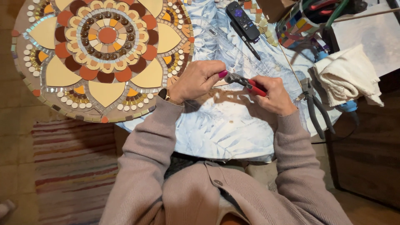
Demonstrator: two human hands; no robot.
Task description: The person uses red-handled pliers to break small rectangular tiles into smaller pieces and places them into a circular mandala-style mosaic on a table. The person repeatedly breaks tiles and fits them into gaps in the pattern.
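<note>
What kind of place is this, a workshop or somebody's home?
Probably a home craft corner for mosaic work: a round mosaic on the table, red-handled nippers in the right hand, loose tiles, and a remote.

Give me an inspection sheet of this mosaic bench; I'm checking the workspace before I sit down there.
Surface: round table under a pale leaf-print cover, partly shadowed.
Job's things: red-handled nippers between both hands; round floral mosaic in cream, orange and brown at the left.
Clutter: black remote, dark-handled pliers, folded white cloth, loose tile pieces, mosaic-covered pot.
Grips: left hand pinches at the nipper head; what it holds is too small to tell. Right hand is closed around the handles.
Cables: nothing seen.
Surroundings: striped rug on the floor; dark wooden furniture at the right.
</note>
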